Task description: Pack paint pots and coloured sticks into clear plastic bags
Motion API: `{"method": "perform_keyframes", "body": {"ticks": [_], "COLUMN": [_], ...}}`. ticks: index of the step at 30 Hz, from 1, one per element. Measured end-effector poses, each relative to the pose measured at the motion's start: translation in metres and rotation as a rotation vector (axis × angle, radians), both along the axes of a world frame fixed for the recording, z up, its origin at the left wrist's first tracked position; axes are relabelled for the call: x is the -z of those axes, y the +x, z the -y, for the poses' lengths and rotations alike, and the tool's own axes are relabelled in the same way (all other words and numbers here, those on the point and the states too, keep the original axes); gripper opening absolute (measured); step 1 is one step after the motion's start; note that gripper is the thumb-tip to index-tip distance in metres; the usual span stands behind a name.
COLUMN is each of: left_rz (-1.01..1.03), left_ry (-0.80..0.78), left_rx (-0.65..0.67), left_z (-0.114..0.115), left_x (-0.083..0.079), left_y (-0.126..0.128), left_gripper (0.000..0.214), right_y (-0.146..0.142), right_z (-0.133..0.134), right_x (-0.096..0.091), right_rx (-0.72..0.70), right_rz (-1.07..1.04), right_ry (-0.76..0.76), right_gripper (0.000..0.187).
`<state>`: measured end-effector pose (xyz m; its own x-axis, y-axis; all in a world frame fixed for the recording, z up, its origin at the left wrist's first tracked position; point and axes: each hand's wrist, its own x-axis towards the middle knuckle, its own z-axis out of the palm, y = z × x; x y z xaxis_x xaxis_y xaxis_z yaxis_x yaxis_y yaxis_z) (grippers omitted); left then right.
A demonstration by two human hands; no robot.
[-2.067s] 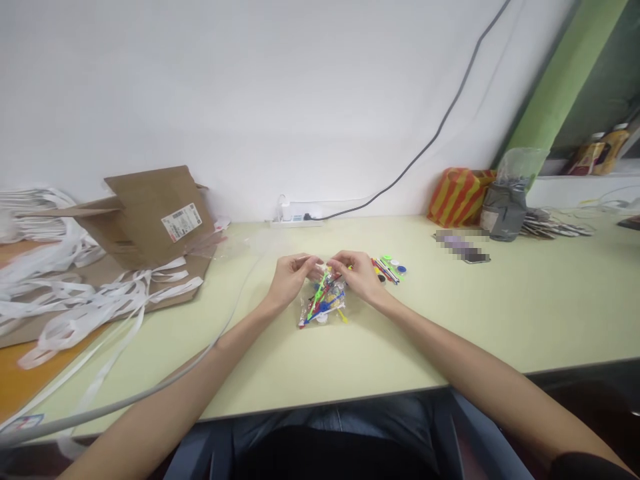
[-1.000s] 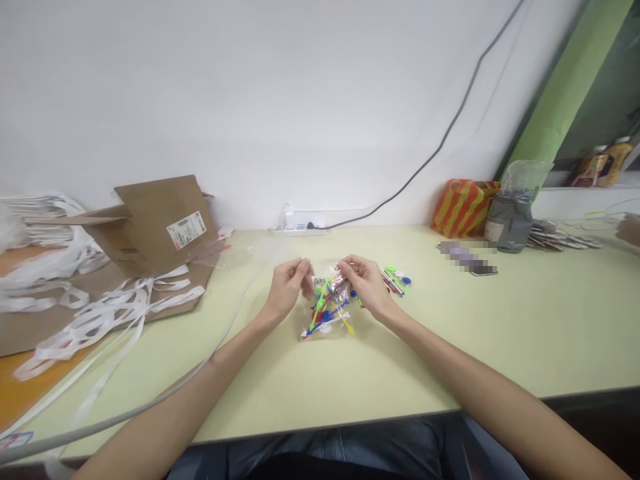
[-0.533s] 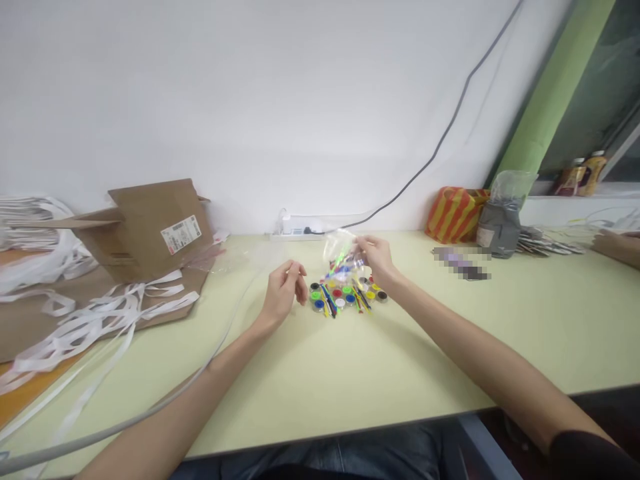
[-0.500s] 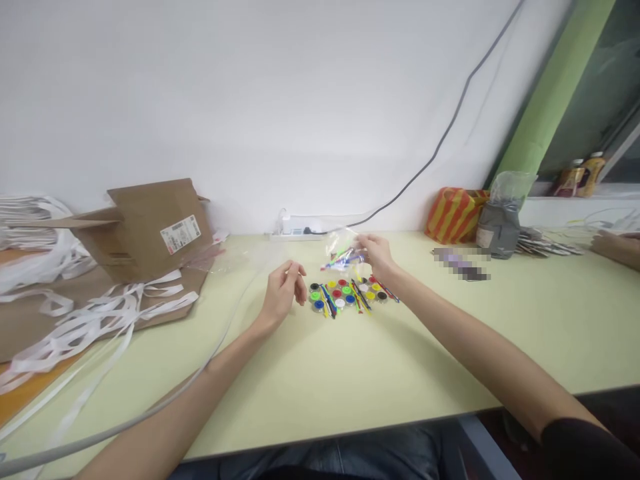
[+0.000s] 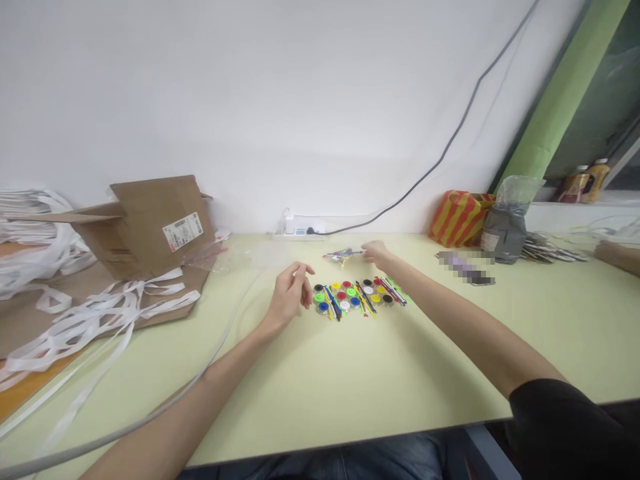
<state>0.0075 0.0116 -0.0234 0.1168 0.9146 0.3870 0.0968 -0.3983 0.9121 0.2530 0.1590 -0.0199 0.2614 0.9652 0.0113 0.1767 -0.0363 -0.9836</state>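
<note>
My left hand (image 5: 290,291) rests at the left edge of a group of small round discs (image 5: 345,305) in several colours. Its fingers are loosely bent and apart, with nothing visible in them. Thin coloured plastic sticks (image 5: 332,302) lie in bundles between the columns of discs, and another bundle (image 5: 395,291) lies at the right end. Behind the discs is a small loose heap of coloured sticks (image 5: 343,255) on the table. My right hand (image 5: 379,255) is at the heap's right side, fingertips close to the stick ends and seemingly apart. Whether they touch a stick is unclear.
An open cardboard box (image 5: 155,230) and white straps (image 5: 90,327) lie left. A grey cable (image 5: 215,357) crosses my left forearm. A power strip (image 5: 299,235) sits by the wall. A striped bag (image 5: 457,217) and grey bag (image 5: 504,230) stand right. Another person's arm (image 5: 617,257) shows far right.
The clear bag with sticks that my right hand held up is no longer raised; a heap of sticks now lies there. More sticks show at the group's right end. My left hand barely moved.
</note>
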Motion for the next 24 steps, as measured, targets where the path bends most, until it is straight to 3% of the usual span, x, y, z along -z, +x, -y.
{"method": "perform_keyframes", "body": {"ticks": [4,5,7,9,14,20,24], "left_rz": [-0.089,-0.154,-0.338,-0.521,-0.695,-0.780,-0.822], "left_ry": [0.066,0.106,0.213,0.332,0.423,0.396,0.423], "left_rx": [-0.017,-0.036,-0.077,-0.075,-0.002,0.049,0.058], "left_z": [-0.003,-0.004,-0.007,-0.012,-0.024,-0.032,-0.033], "left_x": [0.004,0.005,0.007,0.009,0.010,0.015,0.016], "left_y": [-0.001,-0.003,-0.007,-0.012,-0.026,-0.029,-0.028], "left_gripper": [0.031,0.029,0.021,0.022,0.027,0.024,0.025], "right_y": [0.022,0.025,0.028,0.026,0.016,0.005,-0.003], "right_z": [0.031,0.043,0.067,0.089,0.114,0.124,0.135], "right_x": [-0.008,-0.006,0.003,0.015,0.034,0.024,0.018], "right_rx": [-0.063,-0.090,-0.157,-0.138,-0.163,-0.205,-0.312], "right_rz": [0.210,0.272,0.600,0.780,0.965,0.998,1.014], "right_ry": [0.234,0.291,0.479,0.584,0.621,0.674,0.719], "right_gripper": [0.061,0.064,0.069,0.068,0.064,0.057,0.031]}}
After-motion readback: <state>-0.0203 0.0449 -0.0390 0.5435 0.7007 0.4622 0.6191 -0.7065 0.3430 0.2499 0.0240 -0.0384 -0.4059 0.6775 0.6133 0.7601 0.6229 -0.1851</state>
